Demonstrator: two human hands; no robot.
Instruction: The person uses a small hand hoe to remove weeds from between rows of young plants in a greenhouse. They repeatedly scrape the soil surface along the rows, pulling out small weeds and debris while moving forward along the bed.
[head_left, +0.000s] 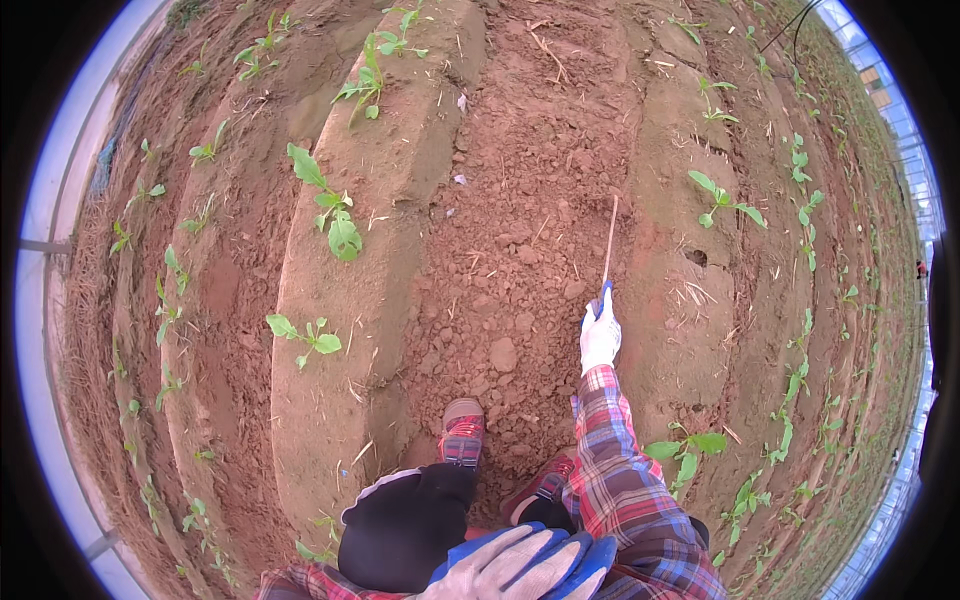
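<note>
My right hand (601, 334), in a white work glove with blue coating, grips the near end of a long thin rod (612, 236), possibly a tool's shaft. The rod points away from me, and its far end reaches the loose reddish soil (517, 255) of the furrow. What is at that far tip is unclear. Close to my body at the bottom edge, my left hand (517, 566) wears a matching glove. Its fingers are stretched out and slightly apart; the palm side is hidden and nothing held shows.
Raised soil beds (360, 285) run along both sides of the furrow. Leafy seedlings (330, 202) grow on the left bed, others (721, 199) on the right. A small hole (697, 257) pits the right bed. My shoes (463, 431) stand in the furrow. Greenhouse walls (45, 300) curve along the rim.
</note>
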